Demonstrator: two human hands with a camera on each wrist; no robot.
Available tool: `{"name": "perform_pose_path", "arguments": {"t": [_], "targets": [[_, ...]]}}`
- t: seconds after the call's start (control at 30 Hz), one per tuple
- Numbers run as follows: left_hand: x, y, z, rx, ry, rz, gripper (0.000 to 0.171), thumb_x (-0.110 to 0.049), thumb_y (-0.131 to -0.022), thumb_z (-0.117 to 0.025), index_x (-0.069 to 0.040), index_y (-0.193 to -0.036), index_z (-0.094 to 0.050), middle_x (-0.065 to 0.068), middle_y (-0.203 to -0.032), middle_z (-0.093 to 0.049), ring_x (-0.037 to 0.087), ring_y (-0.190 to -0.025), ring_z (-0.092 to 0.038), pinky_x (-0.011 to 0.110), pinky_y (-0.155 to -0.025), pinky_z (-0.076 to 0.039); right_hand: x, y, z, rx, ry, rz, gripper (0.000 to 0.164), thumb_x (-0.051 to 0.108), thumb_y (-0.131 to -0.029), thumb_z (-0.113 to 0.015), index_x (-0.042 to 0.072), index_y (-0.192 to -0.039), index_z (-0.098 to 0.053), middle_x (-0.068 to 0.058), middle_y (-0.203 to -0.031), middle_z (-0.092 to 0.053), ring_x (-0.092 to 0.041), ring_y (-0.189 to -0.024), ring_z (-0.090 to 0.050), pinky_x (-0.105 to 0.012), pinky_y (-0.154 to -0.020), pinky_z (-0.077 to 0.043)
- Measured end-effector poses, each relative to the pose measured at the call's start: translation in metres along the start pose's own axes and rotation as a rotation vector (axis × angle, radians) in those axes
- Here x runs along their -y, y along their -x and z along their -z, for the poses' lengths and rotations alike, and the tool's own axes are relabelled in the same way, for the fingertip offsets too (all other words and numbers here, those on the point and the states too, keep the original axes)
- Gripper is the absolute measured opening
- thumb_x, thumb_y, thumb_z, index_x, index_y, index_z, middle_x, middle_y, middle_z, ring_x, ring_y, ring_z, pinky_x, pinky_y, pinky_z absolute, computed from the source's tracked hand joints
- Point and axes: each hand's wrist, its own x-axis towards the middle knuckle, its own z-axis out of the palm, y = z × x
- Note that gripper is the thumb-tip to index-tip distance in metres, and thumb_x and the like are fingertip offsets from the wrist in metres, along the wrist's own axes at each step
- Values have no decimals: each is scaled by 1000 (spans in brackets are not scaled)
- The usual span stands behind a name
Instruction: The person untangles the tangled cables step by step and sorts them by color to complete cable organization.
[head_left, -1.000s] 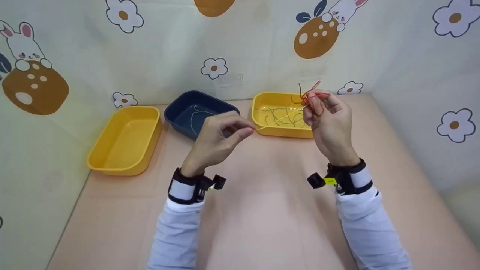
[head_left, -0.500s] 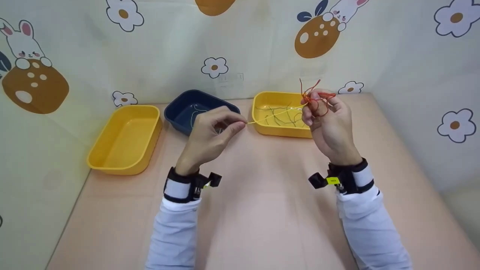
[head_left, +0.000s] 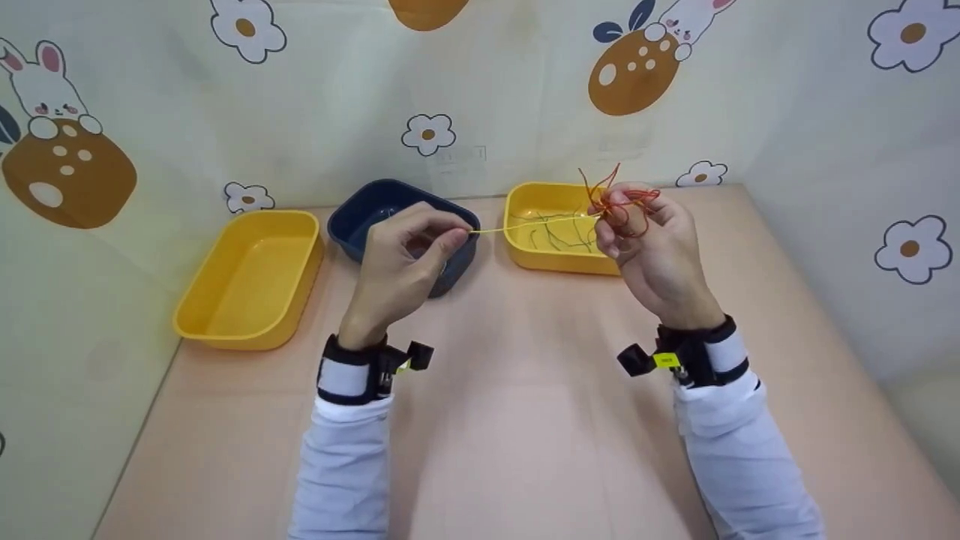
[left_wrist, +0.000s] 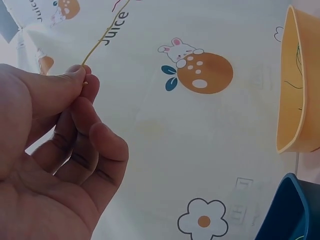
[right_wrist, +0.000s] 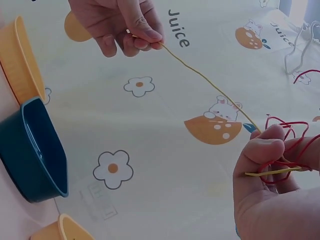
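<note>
My left hand point(head_left: 401, 259) pinches the end of a yellow string point(head_left: 536, 223) between thumb and forefinger. From there the string runs nearly straight across to my right hand point(head_left: 664, 259). That hand grips a tangle of red strings point(head_left: 602, 205) in its fingertips, with loops and loose ends sticking out. In the right wrist view a short yellow end point(right_wrist: 270, 172) also lies across the right fingers, among red loops point(right_wrist: 302, 123). A small knot or tip of the yellow string shows below the left thumb in the left wrist view. The tangle's centre is hidden by the fingers.
Behind the right hand stands a yellow tray point(head_left: 562, 262) with several green strings point(head_left: 555, 238) in it. A dark blue tray point(head_left: 450, 281) sits partly behind the left hand. Another yellow tray point(head_left: 251, 341) is at the left. A patterned backdrop point(head_left: 510, 97) rises behind the table.
The left hand has moved left and slightly up, and more yellow string stretches between the hands. My right hand has shifted a little left, still holding the red tangle.
</note>
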Motion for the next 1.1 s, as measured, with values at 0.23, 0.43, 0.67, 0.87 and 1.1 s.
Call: {"name": "perform_pose_path", "arguments": {"t": [0.23,0.43,0.67,0.87,1.1], "targets": [[2,-2,1,-65,2,-46,14,-22,-102,-73,-9,-105,-79,0,-96,-73,16,-83,-69,28,-71,-60,-1,0,4,78,40,-44,14,6,-102,-70,-4,-111,-67,-12,-98,-69,-19,-68,-59,-25,-65,-52],[3,-3,1,-153,-60,-71,17,-22,-103,-72,-7,-105,-78,2,-97,-73,11,-84,-66,28,-74,-60,1,1,5,122,86,-78,9,3,-103,-68,-4,-110,-68,-12,-99,-69,-17,-67,-56,-25,-64,-48],[4,-2,3,-97,-42,-58,17,-21,-105,-70,-6,-107,-75,3,-100,-72,14,-86,-66,28,-75,-58,0,0,4,94,83,-129,9,5,-101,-71,-1,-108,-69,-11,-102,-69,-18,-67,-58,-25,-67,-54],[5,2,5,209,-31,67,11,-21,-105,-70,-13,-108,-76,-3,-102,-74,14,-86,-66,27,-78,-58,-2,-1,4,69,61,-86,12,3,-101,-70,-5,-110,-69,-12,-102,-72,-19,-72,-67,-23,-69,-59],[5,2,-5,536,-84,143,9,-27,-103,-72,-21,-104,-80,-6,-97,-77,13,-85,-67,30,-77,-57,-5,0,0,59,86,5,15,0,-99,-72,-8,-111,-68,-13,-103,-72,-20,-78,-69,-24,-72,-62]]}}
